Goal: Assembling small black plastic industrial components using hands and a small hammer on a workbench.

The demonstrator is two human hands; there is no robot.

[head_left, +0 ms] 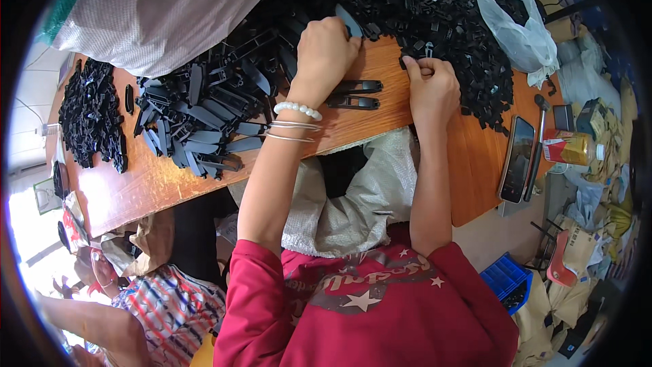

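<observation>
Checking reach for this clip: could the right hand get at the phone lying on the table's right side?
Probably yes. The right hand pinches a small black clip by the pile, and bare wooden table lies between it and the phone; nothing blocks that stretch.

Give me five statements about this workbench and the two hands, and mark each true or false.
1. The left hand holds a long black plastic piece. True.
2. The right hand is resting on the phone. False: it pinches a small black part at the edge of the pile; the phone lies apart, further right.
3. Two long black pieces lie on the table between the hands. True.
4. The left wrist is bare. False: it wears a bead bracelet and thin bangles.
5. A white plastic bag sits right of the pile. True.
</observation>
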